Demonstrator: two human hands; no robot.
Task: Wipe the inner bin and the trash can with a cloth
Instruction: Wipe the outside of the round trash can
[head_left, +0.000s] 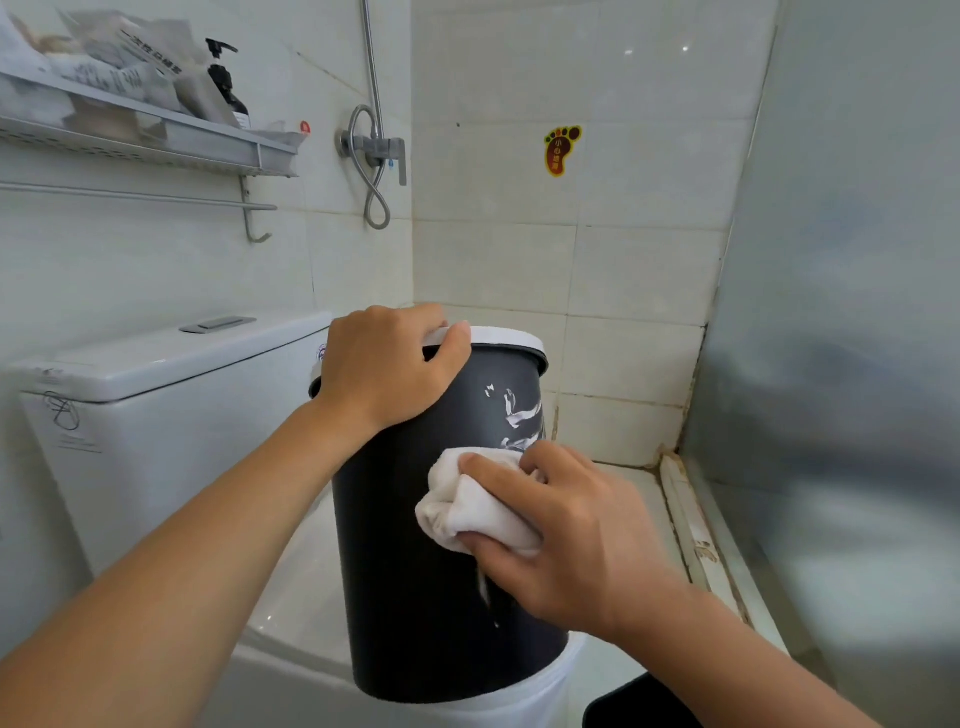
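A dark grey trash can (415, 597) with a white rim stands upright on the closed lid of a white toilet (291, 613), just in front of the cistern (156, 395). The left hand (387, 366) curls over the can's top edge, fingers hooked inside the rim and thumb on the outside wall, gripping it. The right hand (563, 535) holds a bunched white cloth (467, 506) and presses it against the can's outer side, roughly halfway up; white streaks show on the dark wall just above the cloth. The two hands are apart, one at the rim and one lower on the side. On the tiled wall behind hang a shower mixer (376, 150) with its hose, a foot-shaped sticker (560, 150), and a metal shelf (156, 135) carrying packets and a dark pump bottle (226, 80).
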